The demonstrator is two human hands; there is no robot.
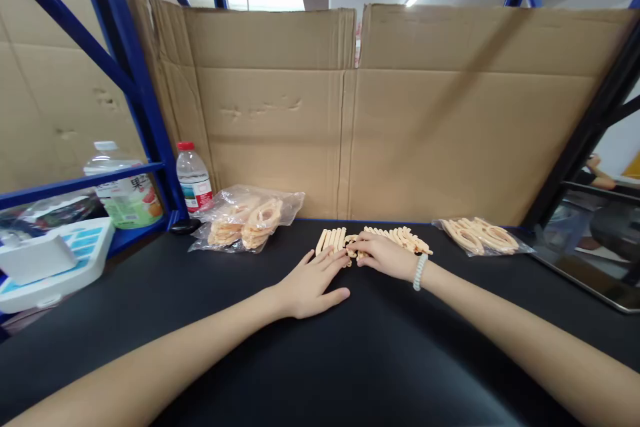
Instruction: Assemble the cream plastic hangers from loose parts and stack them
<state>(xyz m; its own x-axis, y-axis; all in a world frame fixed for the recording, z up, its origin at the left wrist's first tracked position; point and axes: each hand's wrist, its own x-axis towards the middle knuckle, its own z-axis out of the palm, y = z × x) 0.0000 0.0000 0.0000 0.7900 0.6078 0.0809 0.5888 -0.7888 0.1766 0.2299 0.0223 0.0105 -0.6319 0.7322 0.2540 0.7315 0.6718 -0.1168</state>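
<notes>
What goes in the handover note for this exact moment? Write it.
Left hand: flat on the black table, fingertips at the row of tan pieces, holding nothing.
Right hand: resting on the same row, fingers on the pieces; grip not clear.
Bagged pieces: one clear bag left, another bag right.
Done: one row lined up. Left: both bags hold pieces.

Both bare forearms come in from the bottom corners and meet near the middle. Left hand (310, 283) lies palm down, flat, fingers (334, 259) spread forward and thumb out to the side. Right hand (384, 255) is curled loosely, knuckles up, fingertips tucked toward the left, beaded bracelet on the wrist.
</notes>
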